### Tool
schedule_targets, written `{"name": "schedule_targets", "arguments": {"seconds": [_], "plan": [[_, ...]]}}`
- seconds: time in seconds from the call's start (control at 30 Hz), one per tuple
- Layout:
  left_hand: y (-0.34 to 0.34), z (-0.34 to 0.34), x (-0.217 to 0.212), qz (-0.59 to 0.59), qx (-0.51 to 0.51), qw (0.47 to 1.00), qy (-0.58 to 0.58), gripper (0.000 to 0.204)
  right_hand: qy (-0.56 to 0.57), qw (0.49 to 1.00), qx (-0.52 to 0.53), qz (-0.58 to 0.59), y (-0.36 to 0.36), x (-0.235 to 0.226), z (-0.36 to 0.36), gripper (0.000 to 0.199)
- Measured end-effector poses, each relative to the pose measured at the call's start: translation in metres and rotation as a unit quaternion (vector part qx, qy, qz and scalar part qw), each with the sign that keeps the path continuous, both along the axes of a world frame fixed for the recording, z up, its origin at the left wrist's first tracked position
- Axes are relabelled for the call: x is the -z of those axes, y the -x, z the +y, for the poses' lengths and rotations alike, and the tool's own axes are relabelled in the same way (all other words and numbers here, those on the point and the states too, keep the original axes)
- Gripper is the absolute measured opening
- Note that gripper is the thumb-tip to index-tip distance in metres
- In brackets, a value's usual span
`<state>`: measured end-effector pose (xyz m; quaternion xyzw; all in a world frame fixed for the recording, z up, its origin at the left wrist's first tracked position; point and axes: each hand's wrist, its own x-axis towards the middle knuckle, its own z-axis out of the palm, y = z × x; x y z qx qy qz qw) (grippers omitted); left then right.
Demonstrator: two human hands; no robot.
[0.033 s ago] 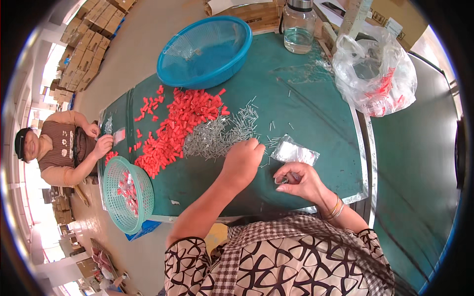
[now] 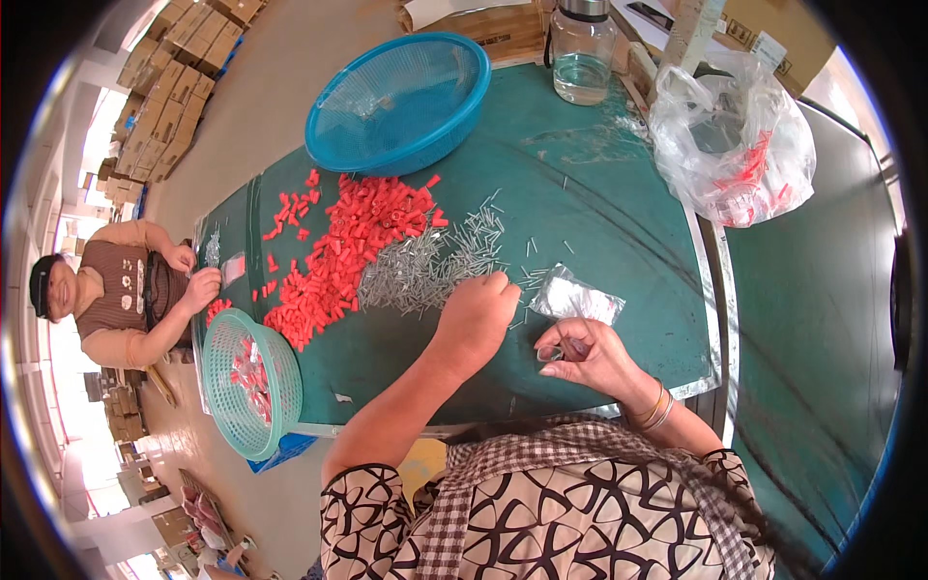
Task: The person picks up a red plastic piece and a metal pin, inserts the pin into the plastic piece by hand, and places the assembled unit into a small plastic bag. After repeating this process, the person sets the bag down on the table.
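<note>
The left hand rests fingers-down on the grey pins mid-surface, its grip closing on a few. The right hand, near the front edge, pinches a small clear bag. Red caps lie beside the pins.

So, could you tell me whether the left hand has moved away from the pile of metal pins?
No. The left hand rests at the edge of the metal pins, beside the red caps, as before.
</note>
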<state>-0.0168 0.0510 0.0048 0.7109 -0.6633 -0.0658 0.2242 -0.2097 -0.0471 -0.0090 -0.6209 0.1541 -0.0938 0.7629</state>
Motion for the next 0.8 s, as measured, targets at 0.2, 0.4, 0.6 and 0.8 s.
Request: {"name": "schedule_targets", "arguments": {"seconds": [0.2, 0.4, 0.6, 0.8], "plan": [[0.005, -0.017, -0.009, -0.136, 0.099, 0.985, -0.049, 0.004, -0.004, 1.0, -0.021, -0.015, 0.001, 0.001, -0.003, 0.027], [-0.004, -0.029, -0.017, -0.115, 0.152, 0.976, -0.104, 0.004, 0.062, 0.998, -0.033, 0.0, 0.001, -0.005, -0.007, 0.026], [-0.006, -0.019, -0.017, -0.183, 0.14, 0.968, -0.097, 0.004, 0.059, 0.998, -0.019, -0.009, -0.007, -0.003, -0.005, 0.024], [0.01, -0.032, -0.003, -0.1, 0.138, 0.98, -0.1, 0.011, 0.051, 0.999, 0.009, 0.014, 0.008, 0.018, -0.003, 0.026]]}}
